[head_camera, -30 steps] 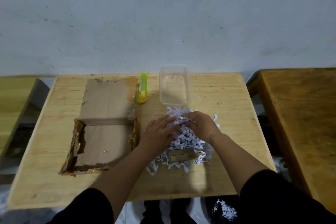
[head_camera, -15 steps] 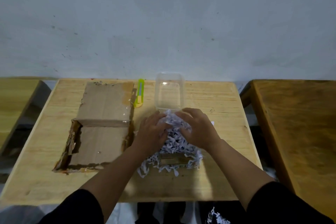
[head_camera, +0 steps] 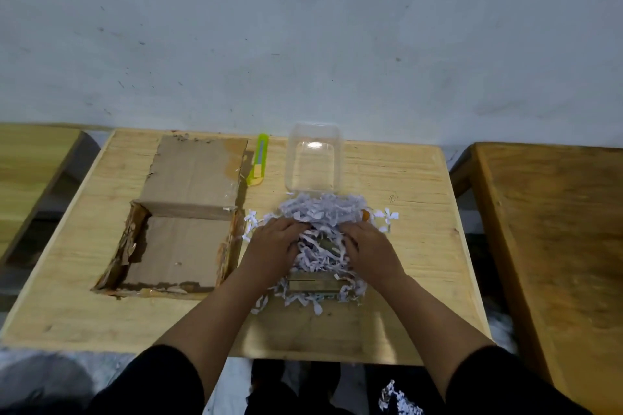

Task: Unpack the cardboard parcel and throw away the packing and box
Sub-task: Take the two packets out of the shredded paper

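Note:
An open cardboard box [head_camera: 175,246] with its lid flap folded back lies on the left half of the wooden table [head_camera: 404,178]; nothing shows inside it. To its right is a heap of white shredded paper [head_camera: 323,212]. My left hand [head_camera: 273,246] and my right hand [head_camera: 371,249] press into the heap from either side, fingers buried in the strips. A flat brownish item [head_camera: 313,285] shows under the paper near the front. Whether either hand grips anything is hidden by the paper.
A clear plastic container [head_camera: 313,158] stands just behind the heap. A green utility knife [head_camera: 259,158] lies between it and the box flap. Other wooden tables stand at the right [head_camera: 556,229] and left [head_camera: 30,158]. Some shredded paper [head_camera: 397,401] lies on the floor.
My hands have slid apart and back toward me through the shredded paper, spreading the heap. A few strips have scattered to the left and right.

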Tool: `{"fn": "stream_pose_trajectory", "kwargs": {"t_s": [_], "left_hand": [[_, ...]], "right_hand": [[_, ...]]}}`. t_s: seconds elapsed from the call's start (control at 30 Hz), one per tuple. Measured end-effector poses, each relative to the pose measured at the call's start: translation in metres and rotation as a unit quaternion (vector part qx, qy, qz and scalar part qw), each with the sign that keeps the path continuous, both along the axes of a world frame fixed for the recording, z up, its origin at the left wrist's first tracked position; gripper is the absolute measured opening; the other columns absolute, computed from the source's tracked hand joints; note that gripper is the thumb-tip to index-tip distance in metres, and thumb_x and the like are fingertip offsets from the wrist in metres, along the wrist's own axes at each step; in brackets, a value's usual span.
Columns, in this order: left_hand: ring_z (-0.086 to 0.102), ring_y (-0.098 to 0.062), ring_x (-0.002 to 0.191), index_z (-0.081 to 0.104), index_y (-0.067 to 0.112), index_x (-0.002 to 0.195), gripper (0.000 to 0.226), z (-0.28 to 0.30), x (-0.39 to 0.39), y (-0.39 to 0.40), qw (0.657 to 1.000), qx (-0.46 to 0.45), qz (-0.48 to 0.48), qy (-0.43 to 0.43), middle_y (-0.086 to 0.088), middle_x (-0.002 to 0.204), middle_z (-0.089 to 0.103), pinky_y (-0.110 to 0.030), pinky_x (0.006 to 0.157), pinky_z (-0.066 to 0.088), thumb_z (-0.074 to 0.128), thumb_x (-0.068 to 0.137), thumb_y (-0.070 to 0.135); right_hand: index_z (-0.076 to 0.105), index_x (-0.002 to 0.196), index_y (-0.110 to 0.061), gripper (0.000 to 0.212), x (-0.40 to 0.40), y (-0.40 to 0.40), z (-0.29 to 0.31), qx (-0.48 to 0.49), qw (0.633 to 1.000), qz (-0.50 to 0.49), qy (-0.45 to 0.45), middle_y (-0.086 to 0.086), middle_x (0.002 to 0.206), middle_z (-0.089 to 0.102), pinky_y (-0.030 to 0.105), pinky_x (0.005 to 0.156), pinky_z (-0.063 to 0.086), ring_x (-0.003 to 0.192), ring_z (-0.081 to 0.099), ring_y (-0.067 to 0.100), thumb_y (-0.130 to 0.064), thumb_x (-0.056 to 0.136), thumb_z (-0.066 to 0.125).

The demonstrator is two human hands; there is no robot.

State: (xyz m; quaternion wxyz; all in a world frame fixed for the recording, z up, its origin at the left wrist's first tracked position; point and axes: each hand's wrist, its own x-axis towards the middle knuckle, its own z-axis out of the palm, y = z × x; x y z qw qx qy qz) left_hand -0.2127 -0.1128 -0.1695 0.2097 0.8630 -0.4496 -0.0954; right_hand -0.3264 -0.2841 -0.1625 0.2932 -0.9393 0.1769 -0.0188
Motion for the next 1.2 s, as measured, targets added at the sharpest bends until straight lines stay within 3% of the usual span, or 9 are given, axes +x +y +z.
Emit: {"fn": "stream_pose_trajectory", "kwargs": {"t_s": [0.1, 0.17, 0.3, 0.4, 0.63, 0.87, 0.97, 1.07, 1.2], "left_hand": [[0.06, -0.03, 0.099, 0.065, 0.018, 0.11, 0.042, 0.001, -0.001, -0.001, 1.0, -0.01, 0.018, -0.011, -0.006, 0.106, 0.067, -0.044, 0.075, 0.051, 0.051, 0.071, 0.011], [0.06, -0.023, 0.099, 0.068, 0.02, 0.1, 0.037, 0.006, -0.003, -0.004, 0.998, -0.04, 0.03, -0.026, 0.001, 0.104, 0.067, -0.041, 0.076, 0.049, 0.048, 0.069, 0.018], [0.058, -0.02, 0.091, 0.069, 0.018, 0.086, 0.026, 0.013, -0.013, -0.016, 0.997, -0.056, -0.043, -0.034, 0.001, 0.093, 0.067, -0.036, 0.073, 0.043, 0.048, 0.071, 0.023], [0.061, -0.026, 0.091, 0.068, 0.015, 0.092, 0.029, 0.005, -0.012, -0.022, 0.997, -0.023, -0.077, -0.015, -0.003, 0.095, 0.069, -0.039, 0.077, 0.048, 0.045, 0.078, 0.028], [0.063, -0.035, 0.082, 0.069, 0.009, 0.098, 0.032, -0.001, 0.001, -0.011, 1.0, -0.001, 0.008, -0.017, -0.012, 0.091, 0.069, -0.042, 0.063, 0.055, 0.047, 0.077, 0.018], [0.061, -0.024, 0.087, 0.068, 0.013, 0.088, 0.03, 0.011, -0.003, -0.018, 0.996, -0.068, -0.015, -0.059, -0.005, 0.095, 0.067, -0.034, 0.068, 0.048, 0.05, 0.065, 0.019], [0.054, -0.022, 0.076, 0.062, 0.009, 0.079, 0.016, 0.015, -0.011, -0.029, 0.995, -0.069, -0.07, -0.019, -0.006, 0.08, 0.063, -0.033, 0.062, 0.044, 0.051, 0.069, 0.014], [0.058, -0.023, 0.076, 0.063, 0.01, 0.089, 0.022, 0.007, -0.008, -0.029, 0.995, -0.03, -0.089, 0.015, -0.006, 0.082, 0.065, -0.032, 0.064, 0.047, 0.048, 0.079, 0.023], [0.062, -0.028, 0.083, 0.068, 0.011, 0.094, 0.042, -0.005, -0.002, -0.015, 1.0, 0.009, -0.015, 0.005, -0.009, 0.086, 0.068, -0.037, 0.07, 0.054, 0.039, 0.085, 0.04]], "right_hand": [[0.058, 0.12, -0.01, 0.032, 0.002, -0.008, 0.006, 0.001, 1.0, -0.003, -0.003, 0.016, 0.115, 0.064, 0.037, 0.087, 0.047, 0.109, 0.057, 0.03, -0.01, 0.091, 0.046], [0.062, 0.112, -0.007, 0.029, 0.004, -0.006, 0.015, -0.035, 0.998, 0.013, -0.055, 0.015, 0.103, 0.065, 0.036, 0.081, 0.05, 0.1, 0.059, 0.031, -0.009, 0.088, 0.046], [0.066, 0.092, -0.004, 0.026, 0.009, 0.008, 0.024, -0.037, 0.991, 0.083, -0.102, 0.014, 0.084, 0.065, 0.031, 0.07, 0.049, 0.081, 0.061, 0.03, -0.011, 0.08, 0.044], [0.064, 0.103, -0.003, 0.025, 0.009, 0.016, 0.014, -0.009, 0.991, 0.098, -0.086, 0.017, 0.092, 0.066, 0.026, 0.074, 0.044, 0.085, 0.06, 0.029, -0.005, 0.082, 0.051], [0.064, 0.11, -0.002, 0.025, -0.009, -0.013, 0.001, -0.015, 0.999, 0.019, -0.028, 0.022, 0.103, 0.067, 0.042, 0.082, 0.05, 0.097, 0.062, 0.036, -0.009, 0.091, 0.049], [0.067, 0.095, -0.002, 0.026, -0.001, -0.004, 0.018, -0.055, 0.993, 0.05, -0.094, 0.015, 0.084, 0.066, 0.032, 0.065, 0.052, 0.08, 0.062, 0.031, -0.005, 0.077, 0.049], [0.067, 0.091, -0.002, 0.029, 0.003, 0.008, 0.016, -0.024, 0.993, 0.081, -0.086, 0.015, 0.082, 0.066, 0.03, 0.063, 0.049, 0.075, 0.061, 0.03, -0.015, 0.082, 0.043], [0.067, 0.1, -0.002, 0.026, -0.003, 0.005, 0.004, -0.004, 0.997, 0.052, -0.058, 0.018, 0.091, 0.068, 0.036, 0.069, 0.051, 0.081, 0.062, 0.034, -0.012, 0.086, 0.047], [0.065, 0.106, -0.003, 0.03, -0.018, -0.011, -0.004, 0.005, 1.0, 0.012, -0.008, 0.019, 0.098, 0.067, 0.039, 0.076, 0.048, 0.089, 0.061, 0.034, -0.019, 0.092, 0.044]]}}
